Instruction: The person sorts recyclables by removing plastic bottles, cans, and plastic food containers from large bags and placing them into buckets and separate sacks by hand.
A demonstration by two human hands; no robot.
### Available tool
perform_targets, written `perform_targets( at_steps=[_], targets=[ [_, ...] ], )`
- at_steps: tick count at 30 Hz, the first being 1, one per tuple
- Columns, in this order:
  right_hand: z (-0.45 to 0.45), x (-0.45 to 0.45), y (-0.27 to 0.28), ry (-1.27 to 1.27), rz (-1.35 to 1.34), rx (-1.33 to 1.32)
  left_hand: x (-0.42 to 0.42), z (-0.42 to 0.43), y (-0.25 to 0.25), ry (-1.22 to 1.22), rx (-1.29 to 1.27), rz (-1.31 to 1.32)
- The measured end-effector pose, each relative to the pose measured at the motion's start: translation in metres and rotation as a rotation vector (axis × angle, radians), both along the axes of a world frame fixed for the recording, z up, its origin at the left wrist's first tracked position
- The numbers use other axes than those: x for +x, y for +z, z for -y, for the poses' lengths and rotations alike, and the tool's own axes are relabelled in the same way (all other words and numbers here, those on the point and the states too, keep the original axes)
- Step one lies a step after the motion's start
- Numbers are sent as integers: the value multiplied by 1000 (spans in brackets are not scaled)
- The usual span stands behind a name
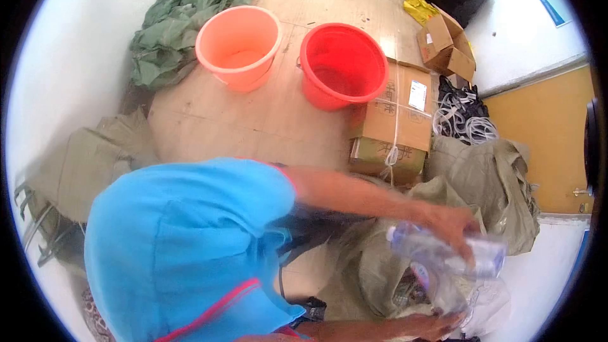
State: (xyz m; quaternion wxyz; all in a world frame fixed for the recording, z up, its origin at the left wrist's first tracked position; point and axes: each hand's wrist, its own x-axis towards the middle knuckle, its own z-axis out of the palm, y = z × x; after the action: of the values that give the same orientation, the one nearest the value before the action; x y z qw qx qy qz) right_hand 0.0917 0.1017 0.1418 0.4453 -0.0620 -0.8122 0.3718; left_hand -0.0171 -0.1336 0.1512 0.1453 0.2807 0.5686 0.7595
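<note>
Left hand [453,225] at four o'clock, fingers clamped round a clear bottle [449,252] above the sack [373,266]! Right hand [437,325] (blurry, can't tell its fingers) low at five; red bucket [343,66], one o'clock.

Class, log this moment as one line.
left hand: grip on clear bottle | right hand: near open sack, grip unclear | pink bucket, red bucket: upright

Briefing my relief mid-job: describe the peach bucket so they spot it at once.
Start at the heap of green sacking by the white wall. Just beside it, on the floor, stands the open bucket. It is pale peach; the other bucket, nearer the tied carton, is bright red.
</note>
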Motion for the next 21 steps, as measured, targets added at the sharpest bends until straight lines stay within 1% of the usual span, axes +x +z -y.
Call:
perform_targets(
  at_steps=[1,3,4,6,8,9,10,11,12,13,14,15,16,17,19,20,21],
  targets=[
    [8,-12,-3,61,20,-82,-3,15,-2,-78,16,108],
    [27,-38,-5,166,57,-237,-3,36,-16,-139,182,306],
    [39,-50,-4,208,68,-299,-6,43,-33,-168,276,382],
    [71,-75,-7,286,73,-399,-12,72,-66,-151,375,473],
    [105,-99,-10,357,89,-484,-21,102,-83,-68,394,510],
    [128,-108,-8,431,56,-544,-23,117,-78,9,367,483],
    [147,-117,-10,425,80,-604,-19,128,-67,94,329,447],
    [157,-126,-11,419,120,-654,11,144,-40,228,198,426],
    [164,-135,-14,506,179,-688,26,149,-17,322,91,422],
    [173,-145,-18,597,231,-730,29,152,-14,324,87,413],
    [182,-157,-26,596,232,-735,27,157,-11,272,-10,434],
    [192,-167,-35,660,260,-845,23,162,-10,218,-105,457],
    [199,-171,-35,736,279,-952,10,164,-17,88,-179,321],
    [203,-173,-33,757,274,-952,6,167,-29,106,-182,311],
    [214,-171,-32,819,354,-1002,26,162,-29,208,13,490],
    [215,-180,-41,900,322,-1021,19,165,-46,223,56,496],
    [219,-183,-42,929,332,-1028,20,166,-54,253,53,493]
  ],
)
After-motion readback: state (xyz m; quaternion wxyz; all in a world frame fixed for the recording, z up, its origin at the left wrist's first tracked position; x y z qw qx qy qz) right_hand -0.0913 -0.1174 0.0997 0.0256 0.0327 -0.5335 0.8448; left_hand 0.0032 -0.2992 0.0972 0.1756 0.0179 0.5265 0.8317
